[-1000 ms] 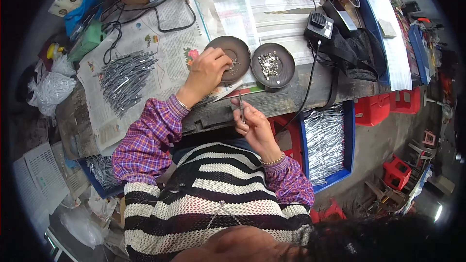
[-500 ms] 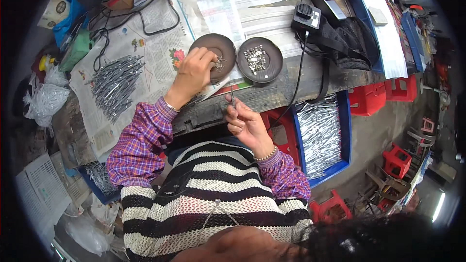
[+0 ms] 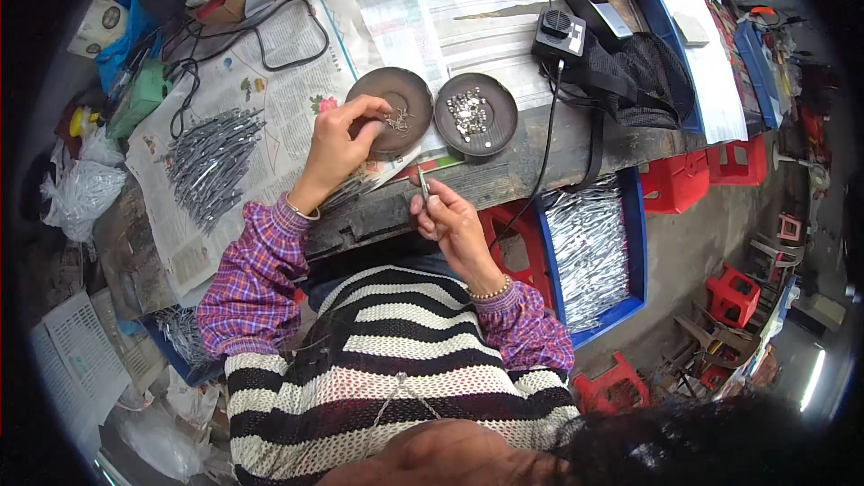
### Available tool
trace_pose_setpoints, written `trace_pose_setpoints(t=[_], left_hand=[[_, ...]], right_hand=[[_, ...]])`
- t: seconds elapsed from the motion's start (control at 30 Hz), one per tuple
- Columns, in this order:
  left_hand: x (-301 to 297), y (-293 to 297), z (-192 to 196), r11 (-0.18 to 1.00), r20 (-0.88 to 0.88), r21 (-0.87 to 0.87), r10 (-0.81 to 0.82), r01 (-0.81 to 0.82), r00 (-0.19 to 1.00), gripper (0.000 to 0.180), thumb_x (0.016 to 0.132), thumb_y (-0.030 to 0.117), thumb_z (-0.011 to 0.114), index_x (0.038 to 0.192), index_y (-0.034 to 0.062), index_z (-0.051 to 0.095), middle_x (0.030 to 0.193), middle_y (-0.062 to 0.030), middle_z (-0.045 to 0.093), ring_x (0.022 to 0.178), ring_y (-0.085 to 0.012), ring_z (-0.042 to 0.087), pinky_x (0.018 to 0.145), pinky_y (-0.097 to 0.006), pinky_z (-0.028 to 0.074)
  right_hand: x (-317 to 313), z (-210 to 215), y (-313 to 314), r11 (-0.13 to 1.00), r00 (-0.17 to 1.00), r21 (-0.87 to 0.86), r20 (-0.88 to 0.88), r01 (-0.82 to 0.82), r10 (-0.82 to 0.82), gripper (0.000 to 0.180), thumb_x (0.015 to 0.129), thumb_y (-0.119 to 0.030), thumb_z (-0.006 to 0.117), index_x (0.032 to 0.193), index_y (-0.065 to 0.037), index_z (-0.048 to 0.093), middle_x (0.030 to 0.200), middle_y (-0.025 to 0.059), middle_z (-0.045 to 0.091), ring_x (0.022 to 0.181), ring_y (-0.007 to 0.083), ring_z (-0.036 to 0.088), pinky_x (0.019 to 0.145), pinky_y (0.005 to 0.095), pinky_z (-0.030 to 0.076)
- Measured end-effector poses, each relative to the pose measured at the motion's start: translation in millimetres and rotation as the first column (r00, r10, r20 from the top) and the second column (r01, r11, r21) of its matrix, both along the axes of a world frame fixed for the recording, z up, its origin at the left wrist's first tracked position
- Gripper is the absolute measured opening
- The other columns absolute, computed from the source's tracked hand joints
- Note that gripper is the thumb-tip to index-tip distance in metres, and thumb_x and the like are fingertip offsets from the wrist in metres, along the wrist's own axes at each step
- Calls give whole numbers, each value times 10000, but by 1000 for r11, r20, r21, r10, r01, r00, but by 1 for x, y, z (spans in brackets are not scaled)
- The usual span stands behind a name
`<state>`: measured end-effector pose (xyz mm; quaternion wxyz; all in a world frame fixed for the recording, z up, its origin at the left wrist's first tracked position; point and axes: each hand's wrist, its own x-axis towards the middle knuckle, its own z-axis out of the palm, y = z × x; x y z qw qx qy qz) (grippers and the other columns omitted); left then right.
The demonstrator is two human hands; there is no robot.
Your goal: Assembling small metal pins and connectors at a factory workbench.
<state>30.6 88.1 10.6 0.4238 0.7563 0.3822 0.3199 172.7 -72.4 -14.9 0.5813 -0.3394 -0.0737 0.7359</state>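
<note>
My left hand (image 3: 340, 146) hovers at the near left rim of a round dark dish (image 3: 371, 81), its thumb and index finger curved and apart. I see nothing held between them. Several tiny thin metal pins (image 3: 399, 121) lie in that dish. Near the table's front edge, my right hand (image 3: 454, 227) pinches a slim grey metal piece (image 3: 424, 182) upright between thumb and fingers. A second round dark dish (image 3: 506, 117), to the right of the first, holds many small shiny metal parts (image 3: 469, 113).
Slim grey metal pieces (image 3: 214, 162) are heaped on newspaper (image 3: 297, 94) at the left. A blue tray (image 3: 637, 256) of shiny metal pieces stands at my lower right, beside red stools (image 3: 673, 182). A black device (image 3: 560, 33) with a cable sits behind the dishes.
My left hand has drawn back left out of the pin dish, and its fingers have spread. My right hand, still gripping the slim metal piece, has shifted very slightly.
</note>
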Motion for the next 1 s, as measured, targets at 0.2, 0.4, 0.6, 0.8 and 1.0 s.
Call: trace_pose_setpoints(t=[0.2,0.4,0.6,0.8,1.0], left_hand=[[-16,-22,2,795,293,-571,-32,202,955,106,777,-35,606,878,-21,632,798,-37,647,702,-85,600,650,-214,485],[-21,-55,2,710,358,-665,31,231,933,96,780,-43,616,873,-21,611,821,-37,639,751,-87,598,692,-219,484],[-18,-59,-2,790,411,-573,48,217,911,112,773,-54,636,876,-15,617,887,-19,612,821,-85,592,746,-225,481],[-18,-60,-4,820,428,-530,39,216,903,105,771,-68,635,868,-39,612,919,-39,570,846,-102,586,759,-231,488],[-19,-61,-5,825,401,-530,42,195,915,94,772,-76,624,859,-42,613,922,-42,566,852,-107,584,761,-231,489]], right_hand=[[-2,-5,-1,997,965,69,258,39,-56,357,926,-123,514,1258,9,491,919,55,608,676,60,505,598,192,427],[-8,-5,-2,996,949,94,315,-4,-26,362,925,-127,517,1258,12,502,943,62,624,706,75,535,629,204,455],[-12,-2,-1,990,931,127,365,-61,10,358,934,-122,492,1262,23,494,953,93,621,705,95,538,629,216,461],[-14,0,-2,990,923,128,386,-61,7,364,930,-101,493,1269,29,481,971,122,623,713,114,552,635,224,472],[-15,2,-2,988,914,132,406,-81,21,372,923,-95,502,1274,30,476,974,115,625,712,113,556,638,228,480]])
